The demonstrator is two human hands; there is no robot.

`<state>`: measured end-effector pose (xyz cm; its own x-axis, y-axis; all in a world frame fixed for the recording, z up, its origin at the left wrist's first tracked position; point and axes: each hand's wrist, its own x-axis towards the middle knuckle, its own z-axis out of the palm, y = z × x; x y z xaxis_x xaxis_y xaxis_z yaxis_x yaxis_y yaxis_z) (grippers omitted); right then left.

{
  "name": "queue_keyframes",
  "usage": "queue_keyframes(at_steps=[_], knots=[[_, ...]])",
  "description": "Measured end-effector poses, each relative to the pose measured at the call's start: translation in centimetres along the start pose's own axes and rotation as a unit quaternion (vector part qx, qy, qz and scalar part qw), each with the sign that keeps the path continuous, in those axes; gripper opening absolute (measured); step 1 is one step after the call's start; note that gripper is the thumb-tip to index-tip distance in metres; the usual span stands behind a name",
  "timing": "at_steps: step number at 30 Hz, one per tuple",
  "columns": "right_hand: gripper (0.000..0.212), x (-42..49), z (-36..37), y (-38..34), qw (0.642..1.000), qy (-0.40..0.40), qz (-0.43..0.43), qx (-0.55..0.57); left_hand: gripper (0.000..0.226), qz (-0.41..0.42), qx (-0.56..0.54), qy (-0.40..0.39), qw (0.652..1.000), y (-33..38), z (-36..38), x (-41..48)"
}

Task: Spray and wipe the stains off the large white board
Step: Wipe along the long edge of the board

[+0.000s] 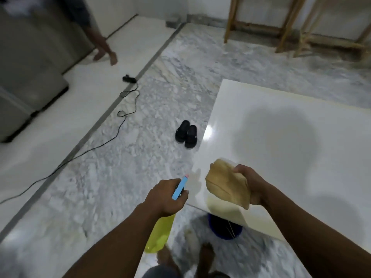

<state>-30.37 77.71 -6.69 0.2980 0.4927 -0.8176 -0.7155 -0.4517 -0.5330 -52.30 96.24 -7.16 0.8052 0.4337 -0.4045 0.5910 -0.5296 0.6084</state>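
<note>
While L hand [166,197] grips spray bottle [160,233], nozzle [180,186] twd board [281,137]

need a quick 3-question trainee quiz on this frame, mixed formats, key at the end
1. True or false: the left hand grips the spray bottle.
2. Fill in: the black slippers lie to the ___ of the white board.
3. The tan cloth in the right hand is:
A) bunched, held above the board's near corner
B) spread flat on the board
C) lying on the slippers

Key: 1 true; 2 left; 3 A.
</note>
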Motion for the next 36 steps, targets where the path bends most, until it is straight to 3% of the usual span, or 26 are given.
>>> queue_keyframes(at_steps=[9,16,17,19,21,24,29,30,36], knots=[[0.045,-0.2,1.4,0.0,0.971,-0.052,0.019,-0.233,0.031,-0.077,0.003,0.106,0.991,-1.5,4.5,-8.4],[0.011,-2.4,3.9,-0.3,0.885,-0.114,0.011,-0.452,0.028,-0.117,-0.065,0.186,0.973,-0.3,9.9,-15.3],[0.008,-2.8,4.7,-0.6,0.863,-0.138,0.008,-0.485,0.029,-0.123,-0.079,0.193,0.97,-0.2,10.5,-16.0],[0.021,-2.2,6.3,-1.0,0.806,-0.168,-0.041,-0.566,0.03,-0.137,-0.097,0.202,0.965,0.2,11.7,-16.9],[0.038,-0.2,8.0,-1.1,0.715,-0.118,-0.168,-0.668,0.03,-0.158,-0.099,0.219,0.958,0.6,12.9,-17.1],[0.046,3.9,9.1,0.2,0.563,-0.078,-0.316,-0.76,0.028,-0.178,-0.102,0.25,0.946,1.2,14.8,-17.3],[0.072,8.0,5.0,6.6,0.39,-0.109,-0.328,-0.854,0.027,-0.222,-0.107,0.278,0.928,2.5,17.8,-16.1],[0.074,8.5,4.0,7.4,0.382,-0.103,-0.346,-0.851,0.027,-0.226,-0.112,0.276,0.927,2.9,18.5,-15.9],[0.073,11.4,5.2,6.3,0.427,-0.089,-0.468,-0.769,0.027,-0.241,-0.134,0.288,0.917,4.6,21.4,-14.4]])
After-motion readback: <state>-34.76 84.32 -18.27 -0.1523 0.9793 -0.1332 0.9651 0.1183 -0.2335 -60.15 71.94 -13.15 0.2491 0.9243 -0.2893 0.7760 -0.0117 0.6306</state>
